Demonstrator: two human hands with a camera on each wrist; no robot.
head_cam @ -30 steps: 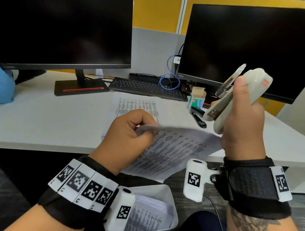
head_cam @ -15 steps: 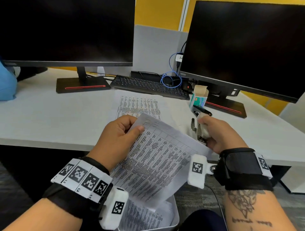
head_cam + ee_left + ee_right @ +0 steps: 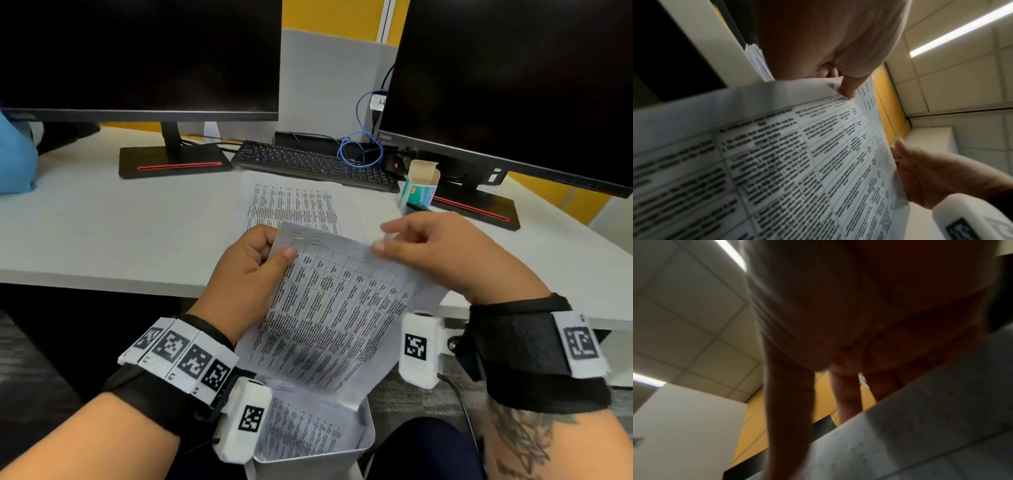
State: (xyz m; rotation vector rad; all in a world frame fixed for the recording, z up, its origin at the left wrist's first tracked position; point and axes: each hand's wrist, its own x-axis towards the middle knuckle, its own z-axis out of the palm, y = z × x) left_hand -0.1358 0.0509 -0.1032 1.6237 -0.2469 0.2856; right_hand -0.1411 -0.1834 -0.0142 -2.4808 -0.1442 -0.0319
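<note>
A set of printed sheets (image 3: 335, 308) with a table of text is held up over the desk edge. My left hand (image 3: 253, 274) pinches their top left corner, thumb on the front (image 3: 847, 89), fingers behind. Small metal staples (image 3: 301, 236) show near that corner. My right hand (image 3: 438, 253) is at the top right edge with fairly straight fingers: the thumb tip (image 3: 378, 246) touches the front and the fingers (image 3: 900, 151) reach behind the edge. It holds nothing else. The stapler is out of sight.
Another printed sheet (image 3: 291, 205) lies on the white desk (image 3: 102, 233). Behind it are a black keyboard (image 3: 308, 162), two dark monitors (image 3: 137, 54) and an open staple box (image 3: 419, 186). A white bin (image 3: 363, 442) of papers sits below my hands.
My right hand lowered the stapler from up in the air to the desk, let it go, and moved left to the sheets' top edge. My left hand kept the sheets and tilted them up.
</note>
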